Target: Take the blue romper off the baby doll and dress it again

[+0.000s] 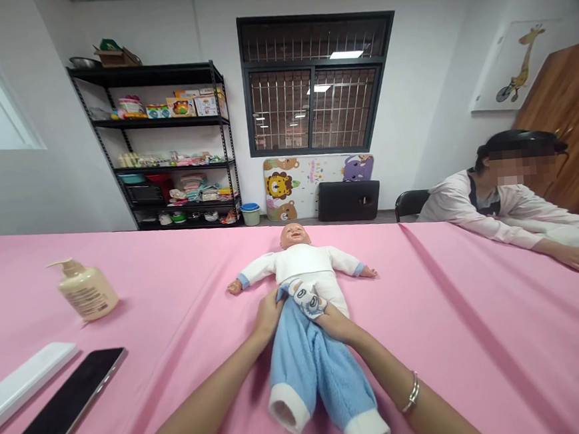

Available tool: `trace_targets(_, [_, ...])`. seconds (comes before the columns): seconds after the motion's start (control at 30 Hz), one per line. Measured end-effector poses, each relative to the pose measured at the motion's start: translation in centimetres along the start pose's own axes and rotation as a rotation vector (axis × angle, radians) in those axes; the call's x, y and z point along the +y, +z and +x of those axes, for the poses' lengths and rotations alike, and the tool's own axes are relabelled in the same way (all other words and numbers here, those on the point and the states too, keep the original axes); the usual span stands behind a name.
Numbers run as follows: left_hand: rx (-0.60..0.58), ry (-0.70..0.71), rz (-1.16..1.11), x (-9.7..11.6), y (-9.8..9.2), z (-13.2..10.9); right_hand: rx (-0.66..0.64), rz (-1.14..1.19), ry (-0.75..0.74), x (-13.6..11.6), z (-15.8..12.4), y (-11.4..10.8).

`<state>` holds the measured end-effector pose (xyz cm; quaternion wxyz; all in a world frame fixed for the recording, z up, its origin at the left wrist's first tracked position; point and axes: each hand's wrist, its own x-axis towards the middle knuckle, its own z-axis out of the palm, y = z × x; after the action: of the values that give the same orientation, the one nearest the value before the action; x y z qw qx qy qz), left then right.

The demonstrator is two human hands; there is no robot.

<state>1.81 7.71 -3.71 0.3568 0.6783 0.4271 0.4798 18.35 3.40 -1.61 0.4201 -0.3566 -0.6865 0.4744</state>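
Note:
A baby doll [303, 261] in a white top with blue cuffs lies on its back on the pink cloth, arms spread and head toward the far edge. Over its lower body are light blue baby trousers [294, 350] with white leg cuffs that point toward me. My left hand [268, 315] is closed on the left side of the waistband, fingers partly hidden by the fabric. At the waistband's right side, my right hand [335, 322] grips the cloth beside a printed animal face. The doll's legs are mostly covered by the trousers.
On the left stand a pump bottle [87, 290], a white flat case [29, 381] and a dark-screened phone [59, 415]. Another person [499, 200] leans on the table at the right. A black shelf rack [161, 119] holds boxes and cloths behind the table.

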Motion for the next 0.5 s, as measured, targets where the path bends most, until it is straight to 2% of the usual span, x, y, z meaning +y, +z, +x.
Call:
trace_targets(0.1, [0.019,-0.071,0.023,-0.2,0.4,1.8,0.045,0.016,0.034,-0.2,-0.1,-0.2])
trace_targets(0.17, [0.045,-0.135,-0.025,-0.4,0.6,2.6,0.028,0.028,0.075,-0.4,-0.4,-0.4])
trace_targets(0.3, [0.008,-0.228,-0.142,-0.4,0.4,2.8,-0.024,0.056,0.124,-0.3,-0.4,-0.6])
trace_targets(0.5, [-0.150,-0.252,-0.400,1.0,-0.2,1.8,0.118,-0.175,-0.045,0.2,0.5,-0.1])
